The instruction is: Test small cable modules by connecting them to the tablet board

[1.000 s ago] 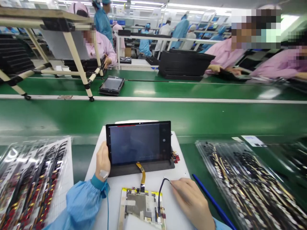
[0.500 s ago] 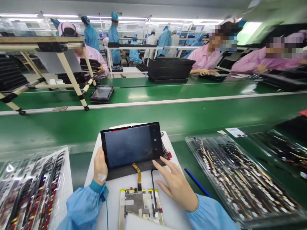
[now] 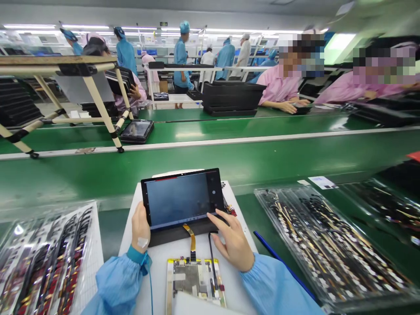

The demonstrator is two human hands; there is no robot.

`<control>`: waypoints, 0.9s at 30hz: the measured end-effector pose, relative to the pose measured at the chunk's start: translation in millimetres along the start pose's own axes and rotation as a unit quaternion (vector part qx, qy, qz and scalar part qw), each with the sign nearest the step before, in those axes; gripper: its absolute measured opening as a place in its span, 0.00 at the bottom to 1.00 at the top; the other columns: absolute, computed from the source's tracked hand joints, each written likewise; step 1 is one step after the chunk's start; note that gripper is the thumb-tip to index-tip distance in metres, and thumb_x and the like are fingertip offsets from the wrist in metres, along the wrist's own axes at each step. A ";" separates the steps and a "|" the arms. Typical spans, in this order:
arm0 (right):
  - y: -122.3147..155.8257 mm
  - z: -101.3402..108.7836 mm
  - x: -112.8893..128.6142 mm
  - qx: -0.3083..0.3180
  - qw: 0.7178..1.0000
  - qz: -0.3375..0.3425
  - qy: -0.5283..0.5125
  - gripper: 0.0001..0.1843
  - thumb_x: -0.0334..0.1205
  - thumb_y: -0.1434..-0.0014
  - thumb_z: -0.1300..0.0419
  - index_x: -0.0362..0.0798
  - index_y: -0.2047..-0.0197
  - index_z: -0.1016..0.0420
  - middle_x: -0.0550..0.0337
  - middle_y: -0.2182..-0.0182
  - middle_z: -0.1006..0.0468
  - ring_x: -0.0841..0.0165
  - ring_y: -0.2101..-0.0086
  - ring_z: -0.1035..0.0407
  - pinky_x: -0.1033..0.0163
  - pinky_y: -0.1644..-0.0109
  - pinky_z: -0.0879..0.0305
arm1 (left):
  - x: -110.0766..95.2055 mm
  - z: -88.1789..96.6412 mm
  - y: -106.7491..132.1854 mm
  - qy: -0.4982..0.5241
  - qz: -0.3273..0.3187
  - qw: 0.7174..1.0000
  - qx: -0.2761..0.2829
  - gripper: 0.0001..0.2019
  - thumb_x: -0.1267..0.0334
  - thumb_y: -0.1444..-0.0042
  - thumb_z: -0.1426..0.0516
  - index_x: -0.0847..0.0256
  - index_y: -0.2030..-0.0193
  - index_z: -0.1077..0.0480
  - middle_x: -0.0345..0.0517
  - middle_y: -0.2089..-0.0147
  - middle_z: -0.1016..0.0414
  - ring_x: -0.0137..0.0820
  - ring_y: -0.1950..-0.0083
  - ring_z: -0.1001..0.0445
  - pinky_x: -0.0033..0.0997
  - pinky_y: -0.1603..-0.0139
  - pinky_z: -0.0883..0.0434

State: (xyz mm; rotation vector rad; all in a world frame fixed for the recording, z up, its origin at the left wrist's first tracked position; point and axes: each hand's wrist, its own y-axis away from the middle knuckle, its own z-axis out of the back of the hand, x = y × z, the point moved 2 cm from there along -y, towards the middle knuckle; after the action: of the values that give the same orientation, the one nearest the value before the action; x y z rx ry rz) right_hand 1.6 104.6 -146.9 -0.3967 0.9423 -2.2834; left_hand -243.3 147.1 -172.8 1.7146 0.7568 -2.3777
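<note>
A tablet screen [image 3: 179,199], lit with a dark grey picture, leans tilted toward me on a dark support at the bench's middle. My left hand [image 3: 140,225] grips its left edge, fingers hidden behind it. At the lower right of the screen is my right hand [image 3: 234,240], fingers spread, the fingertips at the glass; nothing is held in it. An orange flat cable [image 3: 190,238] runs from the screen down to an opened tablet body [image 3: 188,278] with bare circuit boards. Near my right thumb a black cable [image 3: 211,249] curves down to that body.
Clear trays of flex cables lie at left [image 3: 49,262] and right [image 3: 328,245]. A blue pen-like stick [image 3: 278,258] is beside my right sleeve. Beyond the green bench [image 3: 249,157] stand a pipe rack [image 3: 101,105], black trays [image 3: 231,96] and co-workers in pink.
My right hand has moved left and up, bringing its fingertips onto the lower right of the screen. A bar of icons now shows along the screen's bottom. My left hand keeps its hold.
</note>
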 end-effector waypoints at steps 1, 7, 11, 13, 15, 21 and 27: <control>1.0 -0.4 1.0 -0.001 1.000 0.004 -0.001 0.23 0.33 0.38 0.53 0.42 0.39 0.46 0.49 0.56 0.28 0.62 0.51 0.37 0.56 0.55 0.35 | -0.1 -0.1 0.4 0.003 -0.001 1.000 0.004 0.23 0.49 0.40 0.60 0.62 0.61 0.31 0.47 0.59 0.26 0.36 0.56 0.29 0.34 0.51 0.33; 0.2 -2.1 5.8 -0.013 0.999 0.039 -0.001 0.14 0.30 0.40 0.52 0.41 0.51 0.34 0.48 0.61 0.27 0.61 0.51 0.36 0.56 0.55 0.34 | -0.5 -0.8 0.0 0.011 -0.005 1.000 0.001 0.22 0.48 0.41 0.58 0.62 0.62 0.31 0.48 0.61 0.26 0.37 0.56 0.29 0.35 0.51 0.33; 2.5 -3.1 2.5 -0.021 0.999 0.024 0.008 0.15 0.28 0.42 0.51 0.39 0.51 0.34 0.46 0.61 0.27 0.59 0.48 0.39 0.54 0.53 0.34 | -0.6 -1.8 -1.4 0.010 -0.004 1.000 0.001 0.22 0.49 0.41 0.59 0.62 0.59 0.31 0.49 0.59 0.26 0.38 0.54 0.29 0.36 0.49 0.34; 5.0 -4.2 0.7 -0.019 1.000 0.012 0.011 0.17 0.27 0.42 0.50 0.39 0.49 0.36 0.46 0.60 0.28 0.58 0.47 0.40 0.53 0.53 0.35 | -0.5 -2.1 -1.3 0.009 -0.004 1.000 0.002 0.22 0.49 0.41 0.59 0.62 0.60 0.31 0.50 0.59 0.26 0.38 0.53 0.30 0.37 0.47 0.35; 7.0 -6.2 0.7 -0.007 1.000 0.009 0.008 0.20 0.28 0.42 0.50 0.39 0.45 0.39 0.46 0.58 0.28 0.58 0.46 0.42 0.52 0.52 0.35 | -0.3 -1.9 -1.0 0.008 -0.004 1.000 -0.001 0.23 0.48 0.41 0.59 0.63 0.59 0.31 0.51 0.58 0.27 0.39 0.52 0.30 0.38 0.46 0.36; 3.4 -12.5 10.6 0.049 0.997 0.052 -0.018 0.26 0.35 0.38 0.54 0.39 0.37 0.51 0.50 0.51 0.30 0.60 0.45 0.43 0.55 0.52 0.35 | -1.6 -1.5 -0.9 0.017 -0.007 1.000 -0.003 0.23 0.48 0.40 0.59 0.62 0.59 0.31 0.50 0.59 0.26 0.38 0.54 0.29 0.38 0.49 0.33; -2.1 -15.7 15.8 0.077 0.995 0.066 -0.025 0.30 0.38 0.38 0.55 0.38 0.35 0.58 0.52 0.50 0.31 0.59 0.45 0.45 0.55 0.52 0.37 | 1.0 -1.6 -0.7 0.024 -0.007 1.000 0.000 0.22 0.47 0.40 0.58 0.61 0.62 0.30 0.48 0.62 0.26 0.38 0.53 0.29 0.37 0.49 0.33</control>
State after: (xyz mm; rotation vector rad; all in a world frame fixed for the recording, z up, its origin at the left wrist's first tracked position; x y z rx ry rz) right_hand -19.0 103.7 -155.8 -0.3131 0.7403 -2.1976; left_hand -242.5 148.5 -173.8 1.7784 0.7783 -2.3531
